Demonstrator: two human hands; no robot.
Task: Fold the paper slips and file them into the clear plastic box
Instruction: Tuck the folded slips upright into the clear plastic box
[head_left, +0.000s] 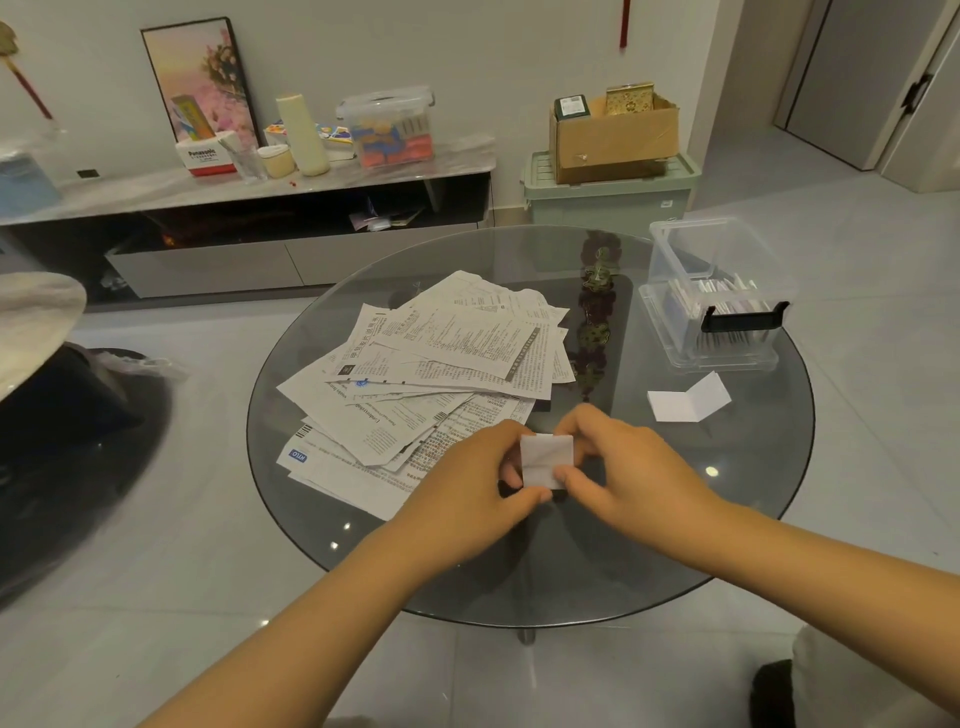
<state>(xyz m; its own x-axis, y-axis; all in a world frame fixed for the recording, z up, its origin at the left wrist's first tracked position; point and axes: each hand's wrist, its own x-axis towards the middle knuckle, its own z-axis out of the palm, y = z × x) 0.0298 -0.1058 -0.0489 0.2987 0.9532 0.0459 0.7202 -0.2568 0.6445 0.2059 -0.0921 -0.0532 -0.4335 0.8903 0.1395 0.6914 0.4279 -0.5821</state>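
Left hand and right hand pinch one folded slip at lower center, near the desk front edge.

Two bare forearms reach in from the lower frame, meeting at centre; the left hand and right hand pinch a folded slip between curled fingers.

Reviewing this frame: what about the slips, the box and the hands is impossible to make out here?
- Head view: lower sheets of the paper pile, covered by upper ones.
- Folded slip: its edges, hidden by fingers of left hand and right hand.
- Slip count in the clear plastic box: too small, latch in front.
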